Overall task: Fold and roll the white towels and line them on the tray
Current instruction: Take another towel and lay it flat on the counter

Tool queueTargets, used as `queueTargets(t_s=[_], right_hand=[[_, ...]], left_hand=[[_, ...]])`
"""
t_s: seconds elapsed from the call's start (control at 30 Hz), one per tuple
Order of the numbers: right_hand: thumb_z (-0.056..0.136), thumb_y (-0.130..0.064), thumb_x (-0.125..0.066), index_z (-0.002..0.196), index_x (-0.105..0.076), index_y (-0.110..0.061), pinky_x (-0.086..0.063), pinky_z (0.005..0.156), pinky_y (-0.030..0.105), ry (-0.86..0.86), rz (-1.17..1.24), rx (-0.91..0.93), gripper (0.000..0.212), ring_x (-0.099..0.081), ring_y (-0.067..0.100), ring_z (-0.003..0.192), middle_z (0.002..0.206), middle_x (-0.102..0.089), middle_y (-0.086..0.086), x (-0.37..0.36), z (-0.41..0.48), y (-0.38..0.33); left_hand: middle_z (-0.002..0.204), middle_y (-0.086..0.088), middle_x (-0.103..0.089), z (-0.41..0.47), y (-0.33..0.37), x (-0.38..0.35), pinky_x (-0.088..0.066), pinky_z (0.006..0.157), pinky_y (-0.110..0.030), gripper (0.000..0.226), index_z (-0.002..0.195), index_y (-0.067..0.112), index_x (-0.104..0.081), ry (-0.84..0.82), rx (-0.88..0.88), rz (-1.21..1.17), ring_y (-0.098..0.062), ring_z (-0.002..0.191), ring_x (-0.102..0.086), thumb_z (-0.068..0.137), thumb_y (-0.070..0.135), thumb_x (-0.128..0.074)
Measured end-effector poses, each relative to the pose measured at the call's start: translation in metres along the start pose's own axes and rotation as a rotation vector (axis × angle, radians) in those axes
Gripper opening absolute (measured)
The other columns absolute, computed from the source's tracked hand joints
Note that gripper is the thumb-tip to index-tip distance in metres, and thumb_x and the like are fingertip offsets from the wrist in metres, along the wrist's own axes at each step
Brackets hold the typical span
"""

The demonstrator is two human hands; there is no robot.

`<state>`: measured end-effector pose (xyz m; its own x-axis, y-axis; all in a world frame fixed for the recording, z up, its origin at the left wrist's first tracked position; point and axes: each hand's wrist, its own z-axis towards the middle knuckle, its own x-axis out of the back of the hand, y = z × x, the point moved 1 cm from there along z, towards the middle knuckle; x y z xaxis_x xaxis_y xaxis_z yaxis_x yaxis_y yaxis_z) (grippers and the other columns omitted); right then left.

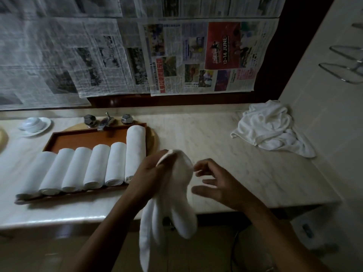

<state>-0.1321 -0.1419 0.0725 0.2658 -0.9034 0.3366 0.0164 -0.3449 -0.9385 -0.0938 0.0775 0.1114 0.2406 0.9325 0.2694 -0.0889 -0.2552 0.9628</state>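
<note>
While the left hand (149, 173) has its grip closed on a loose white towel (183, 218) just right of the tray (82, 137), the towel hangs down past the worktop (216, 138) edge. The right hand (216, 185) is beside it, its grip open and holding nothing. Six rolled towels (94, 167) lie in a row on the tray. A pile of towels (271, 128) sits far right of the tray. If the hanging towel is not laid flat, its roll could come out lumpy, or it could slip and fall.

White on brown and cream
The towel (182, 185) I hold is plain white, like the six rolls (96, 166) on the reddish-brown tray (82, 139); the counter (225, 154) is cream, faintly veined.
</note>
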Motion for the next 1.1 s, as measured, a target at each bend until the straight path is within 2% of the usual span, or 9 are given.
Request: queueTargets(t_s=[0.07,0.13,0.27,0.4,0.53,0.7,0.8,0.97,1.1], right_hand=[[0.075,-0.056,-0.083,0.135,-0.054,-0.038,-0.048,0.107,0.035,-0.023,-0.063,0.001,0.069,-0.055,0.002,0.127,0.137,-0.059,-0.017,-0.019,0.007,-0.001],[0.081,-0.053,-0.080,0.132,-0.060,-0.037,-0.053,0.103,0.038,0.005,-0.157,-0.012,0.057,-0.059,0.001,0.121,0.132,-0.065,-0.014,-0.028,0.012,0.002],[0.092,-0.029,-0.074,0.105,-0.068,-0.025,-0.058,0.078,0.036,-0.009,-0.091,0.027,0.016,-0.069,0.011,0.093,0.100,-0.071,-0.006,-0.012,0.010,0.016],[0.084,-0.049,-0.079,0.100,-0.069,-0.030,-0.056,0.077,0.029,-0.081,-0.301,-0.133,0.027,-0.066,0.000,0.087,0.095,-0.071,-0.014,0.009,0.000,0.057],[0.086,-0.043,-0.079,0.063,-0.046,-0.029,-0.035,0.059,0.025,-0.114,-0.419,-0.310,0.043,-0.045,0.000,0.054,0.056,-0.047,-0.017,0.033,-0.015,0.121],[0.085,-0.045,-0.080,0.061,-0.043,-0.029,-0.031,0.057,0.025,-0.178,-0.528,-0.431,0.047,-0.044,0.001,0.054,0.055,-0.043,-0.012,0.070,-0.032,0.162],[0.081,-0.046,-0.082,0.060,-0.049,-0.026,-0.034,0.057,0.026,-0.058,-0.567,-0.459,0.044,-0.051,0.007,0.059,0.058,-0.048,-0.008,0.095,-0.028,0.174],[0.077,-0.041,-0.086,0.056,-0.044,-0.021,-0.029,0.055,0.032,0.252,-0.498,-0.440,0.052,-0.042,0.009,0.052,0.052,-0.039,-0.008,0.131,0.006,0.183],[0.082,-0.046,-0.081,0.061,-0.048,-0.009,-0.046,0.059,0.038,0.364,-0.518,-0.449,0.054,-0.061,0.018,0.056,0.055,-0.056,0.007,0.165,0.053,0.196]], left_hand=[[0.093,-0.004,-0.074,-0.004,0.009,-0.004,-0.058,0.071,-0.028,0.025,0.100,0.012,-0.074,-0.093,-0.097,-0.002,-0.018,0.085,-0.071,0.106,0.012,-0.050],[0.098,0.005,-0.076,-0.005,0.014,-0.001,-0.057,0.074,-0.024,0.025,0.102,0.018,-0.075,-0.084,-0.126,0.001,-0.011,0.092,-0.071,0.104,0.008,-0.052],[0.096,0.002,-0.076,0.000,0.001,0.021,-0.056,0.078,-0.030,0.019,0.104,0.020,-0.077,0.074,-0.093,-0.010,-0.016,0.094,-0.070,0.102,0.018,-0.058],[0.091,0.004,-0.077,-0.006,-0.040,0.038,-0.053,0.071,-0.025,0.014,0.099,0.023,-0.080,0.136,-0.007,0.078,-0.013,0.087,-0.071,0.099,0.021,-0.066],[0.087,0.011,-0.078,-0.021,-0.096,0.040,-0.054,0.069,-0.018,0.019,0.093,0.027,-0.081,0.071,0.087,0.188,-0.004,0.084,-0.072,0.094,0.012,-0.070],[0.079,-0.007,-0.075,-0.036,-0.164,0.028,-0.058,0.064,-0.040,0.013,0.086,0.021,-0.081,0.068,0.380,0.021,-0.020,0.072,-0.070,0.095,0.022,-0.071],[0.076,-0.007,-0.072,-0.027,-0.182,0.012,-0.057,0.056,-0.042,0.017,0.091,0.017,-0.079,0.080,0.468,-0.017,-0.019,0.065,-0.066,0.099,0.025,-0.067],[0.090,-0.006,-0.072,0.028,-0.188,-0.004,-0.059,0.066,-0.039,0.021,0.103,0.017,-0.077,0.081,0.455,-0.044,-0.029,0.088,-0.070,0.104,0.025,-0.058],[0.088,-0.006,-0.068,0.091,-0.180,-0.013,-0.054,0.061,-0.027,0.019,0.103,0.010,-0.074,0.116,0.439,-0.044,-0.026,0.083,-0.066,0.103,0.023,-0.059]])
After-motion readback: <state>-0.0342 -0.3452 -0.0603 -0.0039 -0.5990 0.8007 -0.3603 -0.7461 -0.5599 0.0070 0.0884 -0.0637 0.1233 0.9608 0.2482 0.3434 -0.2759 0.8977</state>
